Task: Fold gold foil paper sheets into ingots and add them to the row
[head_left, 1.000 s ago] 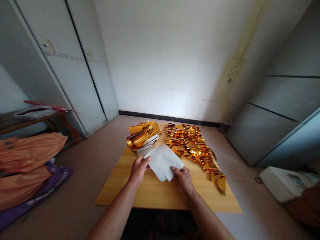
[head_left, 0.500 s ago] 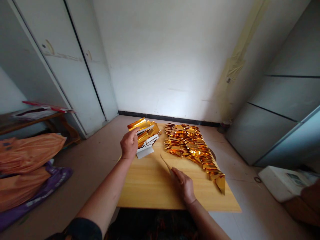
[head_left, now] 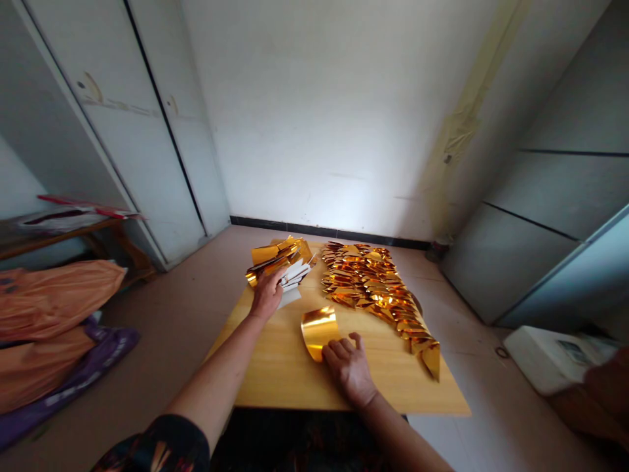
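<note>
A single gold foil sheet curls gold side up on the wooden table. My right hand rests on its near edge, fingers spread flat. My left hand reaches to the stack of gold and white sheets at the table's far left, its fingers curled over the stack's near edge. A broad heap of folded gold pieces runs along the table's right side, down to the near right corner.
Orange and purple bags lie on the floor at the left under a low wooden bench. White cupboard doors stand behind. A white box sits on the floor at the right.
The sheet was white side up in both hands, then stood on edge in my right hand; it now lies gold side up. My left hand went to the stack and lowered onto it.
</note>
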A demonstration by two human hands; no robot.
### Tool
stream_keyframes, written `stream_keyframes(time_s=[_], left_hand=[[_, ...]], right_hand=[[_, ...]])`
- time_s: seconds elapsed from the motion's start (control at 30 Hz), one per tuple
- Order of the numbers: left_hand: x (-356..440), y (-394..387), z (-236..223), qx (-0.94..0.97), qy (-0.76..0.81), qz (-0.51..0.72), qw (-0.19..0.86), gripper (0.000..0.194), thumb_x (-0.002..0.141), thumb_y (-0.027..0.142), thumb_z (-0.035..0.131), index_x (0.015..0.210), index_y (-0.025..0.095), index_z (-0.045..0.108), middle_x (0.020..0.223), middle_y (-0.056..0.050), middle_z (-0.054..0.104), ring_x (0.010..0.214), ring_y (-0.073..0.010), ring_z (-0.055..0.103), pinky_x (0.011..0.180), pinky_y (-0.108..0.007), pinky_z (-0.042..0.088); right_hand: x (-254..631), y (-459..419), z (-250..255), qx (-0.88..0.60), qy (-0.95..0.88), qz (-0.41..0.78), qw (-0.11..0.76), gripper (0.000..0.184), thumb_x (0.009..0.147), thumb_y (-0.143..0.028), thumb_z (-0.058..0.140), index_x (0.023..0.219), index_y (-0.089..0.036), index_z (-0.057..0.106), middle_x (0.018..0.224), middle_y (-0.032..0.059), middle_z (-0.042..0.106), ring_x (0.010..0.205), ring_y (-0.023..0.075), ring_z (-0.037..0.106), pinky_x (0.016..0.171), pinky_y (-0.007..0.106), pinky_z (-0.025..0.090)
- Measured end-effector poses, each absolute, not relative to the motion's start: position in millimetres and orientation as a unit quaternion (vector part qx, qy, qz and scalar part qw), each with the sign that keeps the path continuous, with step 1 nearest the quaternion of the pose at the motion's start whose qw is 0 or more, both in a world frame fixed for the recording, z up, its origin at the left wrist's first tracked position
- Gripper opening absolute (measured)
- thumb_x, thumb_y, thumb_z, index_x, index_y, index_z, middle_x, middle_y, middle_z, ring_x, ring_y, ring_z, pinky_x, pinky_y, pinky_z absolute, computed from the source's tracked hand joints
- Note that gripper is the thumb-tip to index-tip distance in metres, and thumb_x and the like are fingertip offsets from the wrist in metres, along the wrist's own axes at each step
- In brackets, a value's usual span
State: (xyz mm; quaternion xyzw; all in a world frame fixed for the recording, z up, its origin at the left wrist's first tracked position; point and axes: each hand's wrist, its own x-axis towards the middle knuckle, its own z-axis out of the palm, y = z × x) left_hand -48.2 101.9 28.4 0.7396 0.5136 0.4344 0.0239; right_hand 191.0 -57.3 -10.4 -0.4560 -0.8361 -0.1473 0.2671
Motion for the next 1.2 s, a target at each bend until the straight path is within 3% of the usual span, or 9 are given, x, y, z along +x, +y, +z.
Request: stream_keyframes(time_s=[0.3, 0.43, 0.53, 0.6, 0.7, 0.8, 0.9, 1.03, 1.2], left_hand=[[-43.0, 88.3, 45.1, 0.716, 0.482, 0.504, -0.021, 0.050, 0.074, 0.007, 0.039, 0.120, 0.017, 0.056, 0.128, -0.010, 0.056, 0.123, -0.0235, 0.048, 0.108, -0.043, 0.034], [-27.9, 59.1, 45.5, 0.697, 0.460, 0.550, 0.023, 0.038, 0.079, 0.014, 0.040, 0.111, 0.017, 0.060, 0.121, -0.010, 0.060, 0.117, -0.0224, 0.052, 0.105, -0.040, 0.038], [-12.4, 28.2, 32.5, 0.643, 0.480, 0.577, 0.153, 0.028, 0.082, 0.025, 0.043, 0.101, 0.019, 0.063, 0.111, -0.008, 0.065, 0.107, -0.0222, 0.058, 0.099, -0.039, 0.043], [-1.9, 9.1, 21.4, 0.529, 0.531, 0.597, 0.285, 0.028, 0.081, 0.037, 0.048, 0.096, 0.017, 0.062, 0.100, -0.009, 0.068, 0.093, -0.0219, 0.064, 0.087, -0.037, 0.050], [13.1, -12.5, 12.8, 0.405, 0.547, 0.516, 0.520, 0.048, 0.074, 0.054, 0.056, 0.098, 0.012, 0.060, 0.079, -0.008, 0.067, 0.069, -0.0202, 0.065, 0.063, -0.031, 0.052], [27.2, -24.2, 18.1, 0.341, 0.466, 0.409, 0.707, 0.063, 0.074, 0.067, 0.050, 0.098, 0.010, 0.060, 0.082, -0.012, 0.068, 0.071, -0.0195, 0.066, 0.062, -0.029, 0.050], [38.5, -25.3, 26.5, 0.334, 0.382, 0.441, 0.740, 0.052, 0.073, 0.057, 0.062, 0.103, 0.014, 0.059, 0.092, -0.010, 0.069, 0.076, -0.0180, 0.066, 0.064, -0.027, 0.049], [44.4, -14.4, 24.2, 0.320, 0.364, 0.558, 0.674, 0.039, 0.062, 0.032, 0.074, 0.094, 0.014, 0.059, 0.087, -0.005, 0.069, 0.077, -0.0161, 0.064, 0.069, -0.025, 0.048], [42.6, -2.0, 8.8, 0.331, 0.456, 0.561, 0.607, 0.063, 0.058, 0.024, 0.068, 0.118, 0.015, 0.049, 0.083, -0.001, 0.067, 0.070, -0.0150, 0.062, 0.065, -0.025, 0.048]], right_hand=[[190.8, -53.6, -13.6, -0.434, -0.844, -0.119, 0.292, 0.014, 0.092, -0.018, 0.048, 0.088, -0.022, 0.061, 0.080, -0.0002, 0.066, 0.074, 0.0142, 0.055, 0.091, 0.037, 0.031], [196.8, -52.8, -15.8, -0.440, -0.827, -0.044, 0.347, 0.017, 0.091, -0.019, 0.049, 0.095, -0.022, 0.064, 0.088, 0.0025, 0.069, 0.076, 0.0146, 0.059, 0.076, 0.028, 0.041], [201.7, -52.3, -13.5, -0.471, -0.766, 0.092, 0.427, 0.020, 0.089, -0.022, 0.049, 0.099, -0.021, 0.067, 0.090, 0.0040, 0.070, 0.079, 0.0154, 0.062, 0.071, 0.024, 0.045], [200.2, -51.5, -7.3, -0.495, -0.679, 0.223, 0.494, 0.019, 0.085, -0.027, 0.053, 0.094, -0.020, 0.069, 0.085, 0.0029, 0.070, 0.077, 0.0166, 0.063, 0.069, 0.025, 0.047], [187.7, -49.5, 7.6, -0.494, -0.472, 0.403, 0.609, 0.020, 0.078, -0.034, 0.061, 0.086, -0.017, 0.069, 0.079, 0.0019, 0.069, 0.073, 0.0166, 0.061, 0.066, 0.026, 0.048], [169.2, -48.9, 20.4, -0.427, -0.322, 0.515, 0.670, 0.028, 0.072, -0.037, 0.067, 0.091, -0.016, 0.068, 0.080, 0.0028, 0.069, 0.075, 0.0161, 0.061, 0.068, 0.026, 0.048], [155.8, -54.5, 22.6, -0.395, -0.241, 0.567, 0.682, 0.037, 0.065, -0.037, 0.073, 0.095, -0.017, 0.067, 0.084, 0.0045, 0.069, 0.077, 0.0168, 0.062, 0.068, 0.026, 0.049], [153.2, -72.5, 14.1, -0.416, -0.191, 0.601, 0.655, 0.050, 0.060, -0.036, 0.077, 0.104, -0.018, 0.064, 0.089, 0.0045, 0.069, 0.072, 0.0168, 0.062, 0.061, 0.026, 0.050], [166.6, -95.2, 12.0, -0.476, -0.233, 0.576, 0.623, 0.070, 0.060, -0.039, 0.078, 0.122, -0.017, 0.053, 0.067, -0.0015, 0.065, 0.056, 0.0147, 0.059, 0.054, 0.026, 0.050]])
